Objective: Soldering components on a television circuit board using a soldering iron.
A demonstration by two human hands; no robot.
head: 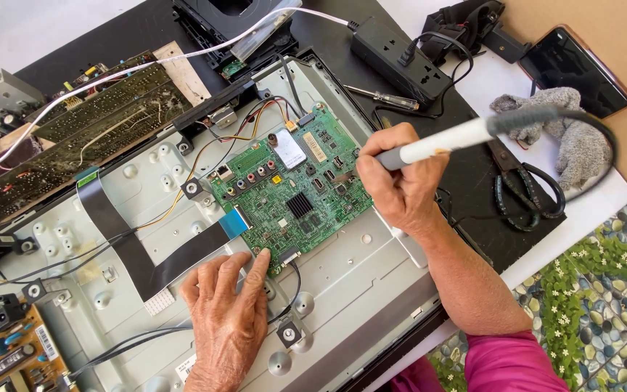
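Back cover already off the television; bare metal back panel point(371, 283) lying flat on the table, insides open to view. Green circuit board point(292, 192) sitting near the middle of that panel, screwed or clipped in place as far as can be told, with its black chip heat sink point(300, 205) about at its centre. Right hand point(393, 185) wrapped around a white-handled soldering iron point(444, 144), fingers clamped on the grip, tip end hidden behind the fingers near the board's right edge; contact with the board not clear from here. Left hand point(226, 312) resting flat on the panel just below the board, fingers together and slightly spread at the ends, forefinger touching the board's lower corner, nothing held. Flat blue-ended ribbon cable point(183, 258) plugged in at the board's left edge, thin coloured wires point(255, 116) likewise attached at the top, so no sign of the board being freed. Judged from this: opening-up finished, work on the board itself in hand, closing-up all left to do. Around it: brown power board point(9, 348) at lower left, older dark circuit boards point(74, 138) at upper left, power strip point(393, 47) and screwdriver point(375, 96) above, scissors point(524, 196), grey rag point(575, 138) and phone point(575, 69) off to the right.
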